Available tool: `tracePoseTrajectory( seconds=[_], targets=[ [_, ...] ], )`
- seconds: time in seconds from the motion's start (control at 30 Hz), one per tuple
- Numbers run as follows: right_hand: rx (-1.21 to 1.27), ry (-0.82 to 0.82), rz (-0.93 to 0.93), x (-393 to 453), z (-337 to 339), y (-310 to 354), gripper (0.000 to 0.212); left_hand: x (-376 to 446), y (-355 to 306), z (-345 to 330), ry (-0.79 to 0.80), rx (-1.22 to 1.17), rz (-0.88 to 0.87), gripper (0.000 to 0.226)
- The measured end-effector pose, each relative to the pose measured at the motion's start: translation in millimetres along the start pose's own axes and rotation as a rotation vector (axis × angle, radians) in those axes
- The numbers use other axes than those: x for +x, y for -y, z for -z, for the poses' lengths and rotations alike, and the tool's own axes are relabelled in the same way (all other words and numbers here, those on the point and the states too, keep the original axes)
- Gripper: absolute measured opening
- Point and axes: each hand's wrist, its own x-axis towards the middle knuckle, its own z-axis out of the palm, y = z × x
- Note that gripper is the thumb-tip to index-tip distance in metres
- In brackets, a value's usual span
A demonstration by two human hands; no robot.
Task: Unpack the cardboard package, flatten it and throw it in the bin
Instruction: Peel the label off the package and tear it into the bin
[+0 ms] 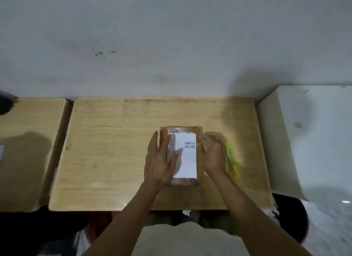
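Note:
A small brown cardboard package (187,154), wrapped in clear tape and bearing a white label with barcodes, lies flat on the wooden table (106,151). My left hand (161,160) rests open over the package's left side, fingers spread across its edge and label. My right hand (213,152) is curled against the package's right edge; whether it grips the package I cannot tell. A yellow utility knife (231,160) lies on the table just right of my right hand, partly hidden by it.
A second wooden table (26,151) stands to the left across a narrow gap. A pale white box-like object (304,137) stands at the right. A grey wall rises behind the tables. Dark floor and my lap lie below the front edge.

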Motion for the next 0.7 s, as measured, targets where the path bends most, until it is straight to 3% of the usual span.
tracePoseTrajectory(
  seconds=[0.07,0.2,0.33,0.47,0.7],
  targets=[
    [-0.051,0.021,0.011,3.6,-8.3,-0.6,0.03,3.6,4.3,-10.3,-0.008,0.014,-0.069,0.061],
    [-0.166,0.046,-0.01,5.7,-20.5,-6.9,0.026,5.4,12.9,-25.0,0.032,0.031,-0.025,0.063],
    [-0.184,-0.001,-0.022,10.1,-22.4,-2.1,0.024,7.0,22.3,-31.0,-0.025,0.079,-0.153,0.061],
    [-0.212,-0.095,0.056,8.5,-29.1,-7.4,0.02,6.4,24.4,-34.0,0.004,0.055,-0.105,0.064],
    [-0.087,-0.097,-0.068,11.4,-32.8,-3.3,0.023,3.8,27.8,-37.4,0.059,0.022,-0.035,0.066]
  ],
)
